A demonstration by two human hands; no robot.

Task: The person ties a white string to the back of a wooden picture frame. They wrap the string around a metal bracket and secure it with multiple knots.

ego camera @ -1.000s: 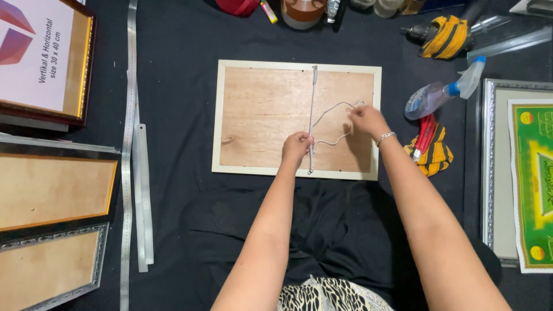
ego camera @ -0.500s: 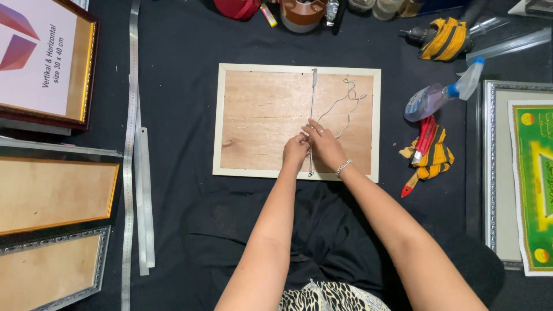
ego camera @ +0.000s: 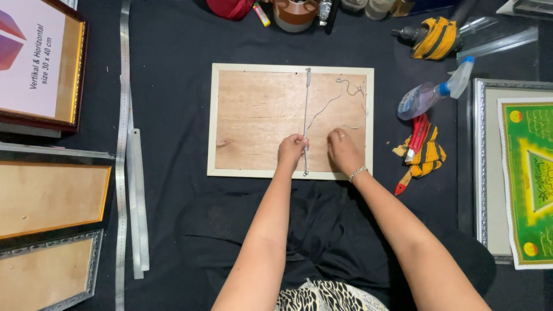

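- Head view, looking straight down: at the left edge of the frame lie spare picture frames (ego camera: 49, 198) with brown backs, and beside them long metal strips (ego camera: 122, 144) run top to bottom on the black cloth (ego camera: 173, 115).
- At centre sits the pale wooden frame (ego camera: 214, 121), face down, its plywood backing showing; its long side runs left to right across the picture.
- A thin metal bar (ego camera: 307, 109) lies on that backing, its long axis running from the frame's top edge to its bottom edge, a little right of the middle.
- The left hand (ego camera: 292, 150) is bunched low on this bar, fingers pinched together around it or the wire beside it; I cannot tell which of the two they hold.
- A thin wire (ego camera: 334, 101) trails from near the bar up and to the right, curling toward the upper right corner of the backing, up and away from both hands.
- The right hand (ego camera: 344, 151) rests just right of the bar, fingers curled down onto the backing; whether they clamp the wire is hidden. A bracelet sits on its wrist.
- Both hands are side by side near the frame's bottom edge; the left one is nearer the bar.
- Further right, off the frame, lie a spray bottle (ego camera: 429, 95), a yellow-and-black rag (ego camera: 429, 152) with a red-handled tool (ego camera: 416, 135) on it, and a green print (ego camera: 530, 173) at the right edge.
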